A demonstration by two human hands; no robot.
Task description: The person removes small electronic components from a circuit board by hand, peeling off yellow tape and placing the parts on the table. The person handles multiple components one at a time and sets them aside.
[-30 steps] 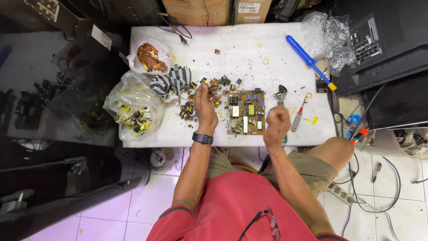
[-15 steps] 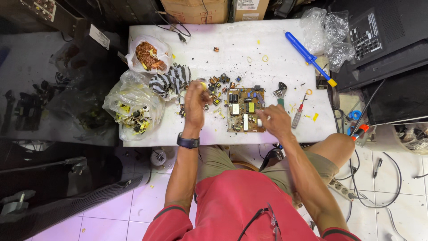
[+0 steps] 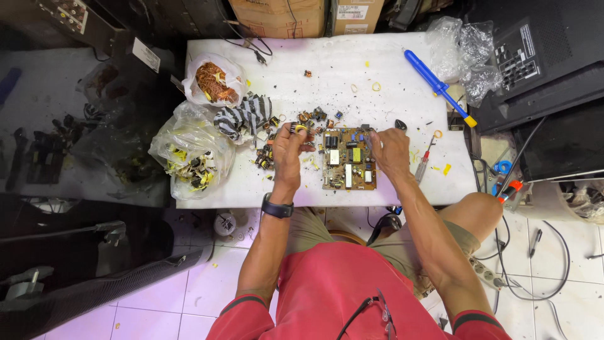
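— Circuit board (image 3: 349,158), the brown one, sits at the near middle of the white table (image 3: 340,69). See the fingers?

— Right hand (image 3: 387,150) has them curled onto the board's far right corner, touching it. Whether they pinch anything there, I cannot tell.

— And the left hand (image 3: 288,151)?

— Just left of the board, fingers closed narrow around a small dark part with yellow on it (image 3: 298,128).

— What's around them?

— Loose components (image 3: 264,157) scattered left of the board. Further left, a striped cloth (image 3: 242,116), a clear bag of yellow-and-black parts (image 3: 192,160), and beyond it a bag of copper wire (image 3: 214,82).

— On the right?

— A small screwdriver (image 3: 423,164) lies just beside the right hand; a blue tool with a yellow tip (image 3: 437,85) is at the far right, well apart.
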